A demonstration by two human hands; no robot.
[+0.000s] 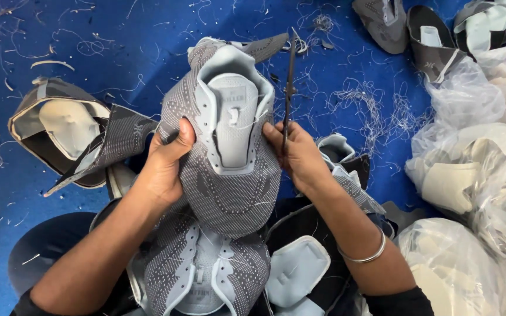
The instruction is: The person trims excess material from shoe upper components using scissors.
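Left hand [165,161] and right hand [300,155] clamp grey shoe upper [229,175] at lap; right also grips scissors [289,88]. Trimming midway: thread scraps [370,105] litter blue floor [118,47], more uppers [206,275] stacked below.

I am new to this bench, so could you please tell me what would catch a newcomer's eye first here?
At centre, the left hand and right hand hold up a grey knitted shoe upper with a pale blue tongue; the right hand also grips thin scissors pointing up. More uppers are stacked on the lap, and loose thread clippings litter the blue floor. Clear plastic bags are heaped at the right.
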